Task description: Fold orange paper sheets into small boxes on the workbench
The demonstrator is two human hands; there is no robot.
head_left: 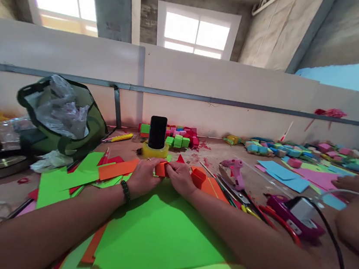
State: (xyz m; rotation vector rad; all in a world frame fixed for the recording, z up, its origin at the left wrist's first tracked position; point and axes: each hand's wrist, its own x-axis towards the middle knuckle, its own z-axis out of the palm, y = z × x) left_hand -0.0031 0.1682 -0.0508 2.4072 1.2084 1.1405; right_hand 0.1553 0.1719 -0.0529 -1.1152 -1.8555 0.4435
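Observation:
Both hands meet over the far edge of a stack of bright green foam sheets point(167, 233). Between their fingers is a small folded orange foam piece point(161, 169). My left hand point(146, 175), with a dark bead bracelet at the wrist, closes on its left side. My right hand point(180, 177) pinches it from the right; the fingertips are partly hidden. Just right of my right hand sits an orange foam box shape point(198, 177) on an orange sheet point(215, 190). An orange strip point(118, 169) lies left of my left hand, over green and red pieces.
A phone point(157, 132) stands on a yellow tape roll point(154, 150), with foam cubes point(178, 141) behind. Right are a pink glue gun point(235, 172), scissors point(242, 197) and a purple power strip point(294, 216). A bag point(94, 119) stands left. Another person's hand point(356, 187) is far right.

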